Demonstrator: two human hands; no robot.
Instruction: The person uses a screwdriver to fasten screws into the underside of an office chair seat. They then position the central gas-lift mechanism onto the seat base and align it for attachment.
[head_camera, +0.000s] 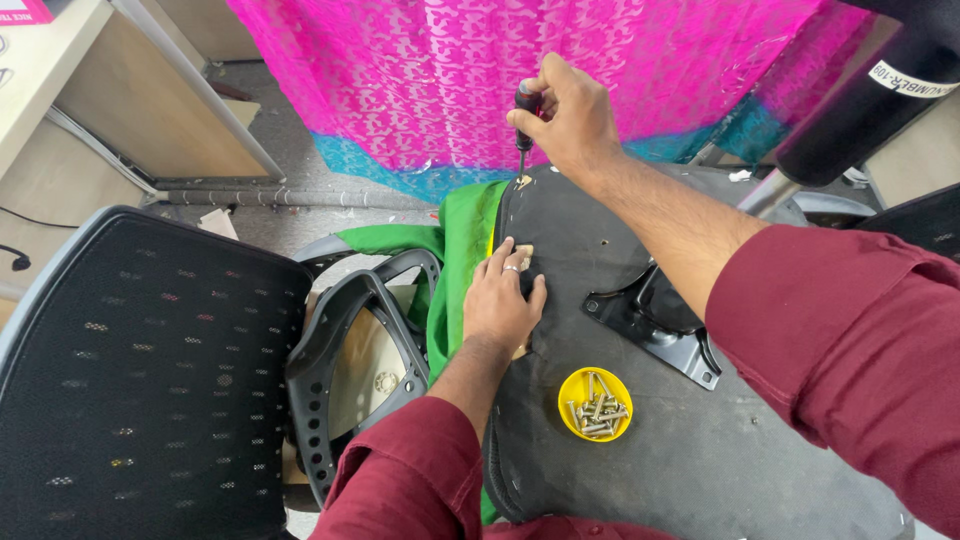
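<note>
Upturned office-chair seat base (700, 440), black and fabric-covered, filling the lower right, metal mounting plate (655, 325) bolted near its middle. Mesh chair back (130, 370) lying to the left, grey armrest frame (350, 340) between the two. Green cloth (455, 255) tucked along the seat's left edge; pink patterned fabric (560, 70) hanging behind. Left hand (503, 300) spread flat on the seat rim, grasping nothing, pressing down. Right hand (568, 118) clenched round a screwdriver (523, 125) held upright, tip at a fastener on the seat's far edge. Yellow dish of screws (595, 403) resting loose on the seat. Likely risks: tip slipping off the fastener under a tilted push, jabbing towards the bracing fingers; dish sliding off if the seat rocks.
</note>
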